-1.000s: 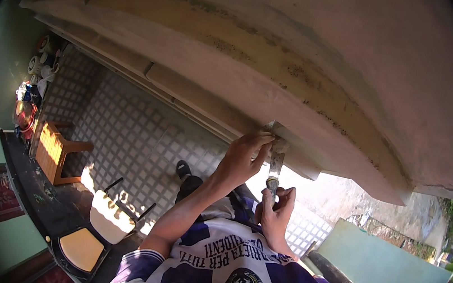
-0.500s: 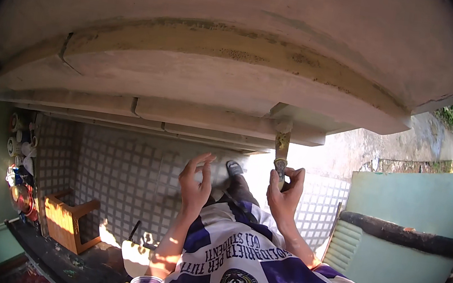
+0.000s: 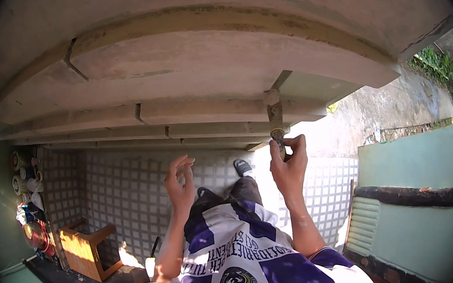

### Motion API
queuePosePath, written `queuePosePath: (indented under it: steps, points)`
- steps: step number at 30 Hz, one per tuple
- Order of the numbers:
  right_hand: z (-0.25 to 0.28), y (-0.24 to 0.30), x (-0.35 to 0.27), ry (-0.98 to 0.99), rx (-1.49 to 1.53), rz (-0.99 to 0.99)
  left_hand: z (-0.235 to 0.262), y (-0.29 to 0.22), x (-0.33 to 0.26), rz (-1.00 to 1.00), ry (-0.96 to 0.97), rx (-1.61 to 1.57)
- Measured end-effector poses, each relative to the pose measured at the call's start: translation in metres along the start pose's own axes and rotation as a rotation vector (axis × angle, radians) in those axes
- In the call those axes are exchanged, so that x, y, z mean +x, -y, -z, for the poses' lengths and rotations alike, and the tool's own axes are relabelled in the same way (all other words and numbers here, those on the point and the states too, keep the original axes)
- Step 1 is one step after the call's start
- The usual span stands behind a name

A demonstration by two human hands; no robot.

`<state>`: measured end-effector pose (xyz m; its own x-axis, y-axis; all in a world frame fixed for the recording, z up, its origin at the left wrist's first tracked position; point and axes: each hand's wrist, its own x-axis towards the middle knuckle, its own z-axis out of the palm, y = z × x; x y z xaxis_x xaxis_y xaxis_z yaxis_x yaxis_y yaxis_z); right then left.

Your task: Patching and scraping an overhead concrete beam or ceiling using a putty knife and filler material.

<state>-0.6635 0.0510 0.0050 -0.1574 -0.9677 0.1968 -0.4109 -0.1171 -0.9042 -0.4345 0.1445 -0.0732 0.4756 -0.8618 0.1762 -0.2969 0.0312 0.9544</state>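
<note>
Right of centre, right hand point(image 3: 290, 162) grips scraper point(image 3: 276, 119) by its handle point(image 3: 278, 135), fingers closed, likely to leave the blade point(image 3: 275, 111) free toward the far ledge point(image 3: 213, 109); blade contact can't be told. Near left, left hand point(image 3: 180, 185) hangs empty, fingers half curled, touching nothing.

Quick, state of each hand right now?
Left hand: open, loosely curled, nothing visible in it.
Right hand: closed, holding a putty knife.
</note>
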Motion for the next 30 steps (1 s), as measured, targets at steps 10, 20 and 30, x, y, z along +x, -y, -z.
queuePosePath:
  steps: [10, 20, 30]
  points:
    - [0.003, 0.046, 0.002, 0.029, -0.35, 0.048, -0.016, -0.011, -0.019, -0.001, 0.121, -0.03]
    - [0.009, 0.036, -0.001, 0.029, -0.602, 0.152, -0.068, -0.031, 0.0, -0.176, 0.176, 0.037]
    - [0.018, 0.024, -0.004, 0.417, -0.093, -0.016, -0.078, -0.029, 0.011, -0.086, 0.012, 0.055]
